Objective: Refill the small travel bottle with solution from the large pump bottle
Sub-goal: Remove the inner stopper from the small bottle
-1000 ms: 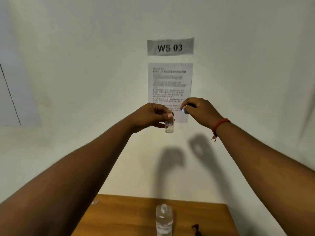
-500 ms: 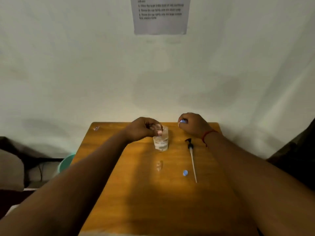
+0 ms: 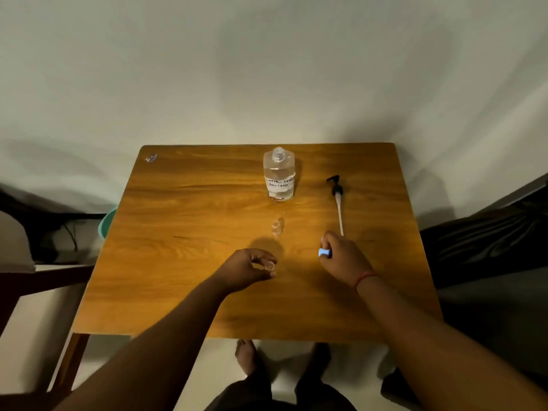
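Observation:
The large clear pump bottle [image 3: 278, 176] stands upright and uncapped at the back middle of the wooden table [image 3: 184, 292]. Its black pump head with its tube [image 3: 338, 200] lies on the table to the right. My left hand [image 3: 249, 269] pinches a small clear travel bottle [image 3: 269, 266], open mouth up, low over the table's middle. My right hand [image 3: 344, 258] pinches a light blue cap [image 3: 323, 252] to the right of it. Another small clear bottle [image 3: 278, 226] lies on the table between my hands and the large bottle.
A teal tub [image 3: 105, 226] sits on the floor past the table's left edge, beside cables and a chair [image 3: 17, 241]. Something dark [image 3: 489, 232] fills the right side. A small sticker [image 3: 151, 158] marks the far left corner. My feet [image 3: 246, 354] show below the near edge.
My view dropped from the wall to the table. Both hands came down from in front of the wall sheet, passed by the large bottle and drew nearer to me, still holding bottle and cap.

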